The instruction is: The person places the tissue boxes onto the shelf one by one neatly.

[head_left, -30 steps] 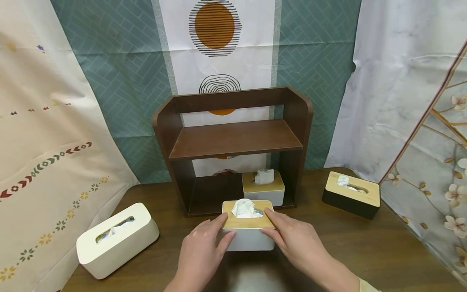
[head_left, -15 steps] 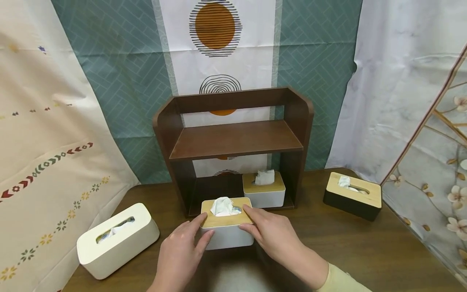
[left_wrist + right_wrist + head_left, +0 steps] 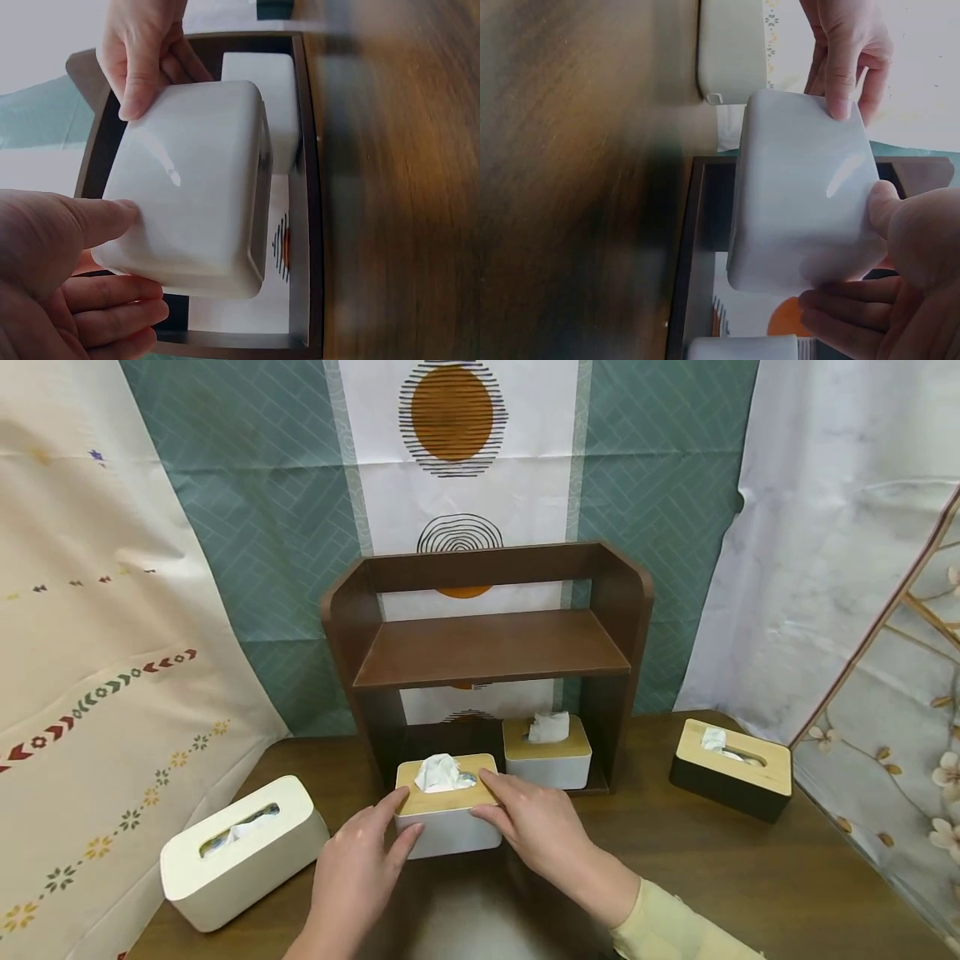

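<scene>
The left hand and right hand covered the near corners of the white tissue box, and both forearms ran off the bottom edge of the head view. The shelf unit hid the far half of the second white box in shadow. In both wrist views the table was blurred and the wooden lid was out of sight. Contents of the cream box were too dim to tell
</scene>
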The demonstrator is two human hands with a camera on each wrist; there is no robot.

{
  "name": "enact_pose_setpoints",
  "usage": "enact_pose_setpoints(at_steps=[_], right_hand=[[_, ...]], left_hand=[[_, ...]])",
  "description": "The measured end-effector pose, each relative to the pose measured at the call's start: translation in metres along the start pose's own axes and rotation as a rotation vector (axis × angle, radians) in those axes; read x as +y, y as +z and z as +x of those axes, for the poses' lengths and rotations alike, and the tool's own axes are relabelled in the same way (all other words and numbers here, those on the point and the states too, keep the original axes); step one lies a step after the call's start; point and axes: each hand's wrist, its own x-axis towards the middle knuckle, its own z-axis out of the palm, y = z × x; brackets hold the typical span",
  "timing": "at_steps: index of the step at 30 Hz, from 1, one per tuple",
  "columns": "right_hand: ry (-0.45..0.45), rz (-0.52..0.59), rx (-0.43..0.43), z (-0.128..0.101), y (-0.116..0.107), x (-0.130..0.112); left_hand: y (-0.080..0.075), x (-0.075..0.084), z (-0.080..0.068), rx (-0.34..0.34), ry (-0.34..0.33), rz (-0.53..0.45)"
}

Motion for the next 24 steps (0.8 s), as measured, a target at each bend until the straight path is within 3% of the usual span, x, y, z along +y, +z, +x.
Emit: enact_pose_setpoints(at_steps=[14, 24], right_hand=[[0.004, -0.011, -0.021, 0.020, 0.016, 0.009], [0.019, -0.004, -0.104, 0.027, 0.018, 0.017]], left_hand=[[0.016, -0.013, 0.017, 0.024, -0.002, -0.029], [0.026, -0.017, 0.028, 0.031, -0.046, -0.045]])
